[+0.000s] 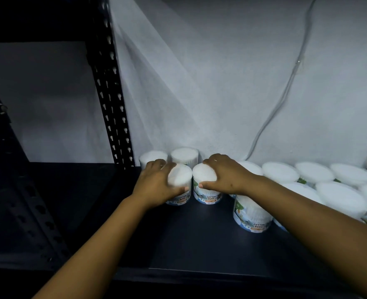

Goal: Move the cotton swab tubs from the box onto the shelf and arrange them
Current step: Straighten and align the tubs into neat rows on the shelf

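Two round cotton bud tubs stand side by side on the dark shelf (195, 238). My left hand (156, 186) grips the left tub (179, 175) from its left side, thumb on the front. My right hand (225, 175) grips the right tub (206, 190) from its right side, fingers over the white lid. Both tubs are upright and nearly touch. Behind them stand two more tubs (184, 155) against the back wall. The box is out of view.
Several more tubs (314, 173) fill the right part of the shelf in rows; one tub (251, 216) stands nearer the front under my right forearm. A black perforated upright (113, 100) rises at the left. A white cable (286, 91) hangs on the wall.
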Tool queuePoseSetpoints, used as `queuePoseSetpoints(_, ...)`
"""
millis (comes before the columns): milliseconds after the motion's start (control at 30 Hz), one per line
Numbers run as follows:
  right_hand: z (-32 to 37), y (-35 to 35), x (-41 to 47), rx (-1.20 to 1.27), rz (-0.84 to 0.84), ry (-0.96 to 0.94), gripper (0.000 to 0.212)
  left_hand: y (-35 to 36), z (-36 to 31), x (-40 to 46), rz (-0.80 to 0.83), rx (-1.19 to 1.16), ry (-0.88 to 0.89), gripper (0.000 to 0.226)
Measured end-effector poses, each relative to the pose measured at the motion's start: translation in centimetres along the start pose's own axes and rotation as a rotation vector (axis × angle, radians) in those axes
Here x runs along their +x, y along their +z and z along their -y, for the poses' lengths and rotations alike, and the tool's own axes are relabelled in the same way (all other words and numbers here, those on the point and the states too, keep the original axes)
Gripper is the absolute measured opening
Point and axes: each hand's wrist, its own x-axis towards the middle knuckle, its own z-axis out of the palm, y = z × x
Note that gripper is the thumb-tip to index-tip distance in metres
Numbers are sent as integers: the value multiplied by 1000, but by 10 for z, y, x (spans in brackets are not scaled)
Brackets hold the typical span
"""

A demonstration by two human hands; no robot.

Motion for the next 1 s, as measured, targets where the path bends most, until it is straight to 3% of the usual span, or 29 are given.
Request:
queuePoseSetpoints(167,14,5,-5,-99,42,-3,56,8,7,-11,-57,-47,-6,55)
queuePoseSetpoints(267,16,6,-7,-94,45,20,53,8,12,-11,-48,-96,22,48)
queuePoseSetpoints(567,21,7,-13,-143,19,63,48,5,20,-9,27,-100,88,42)
queuePoseSetpoints(800,22,5,-14,-153,35,79,50,4,13,-12,-5,-32,-8,58)
queuePoseSetpoints(1000,21,3,-15,-138,56,84,51,8,13,-11,19,-72,-12,51)
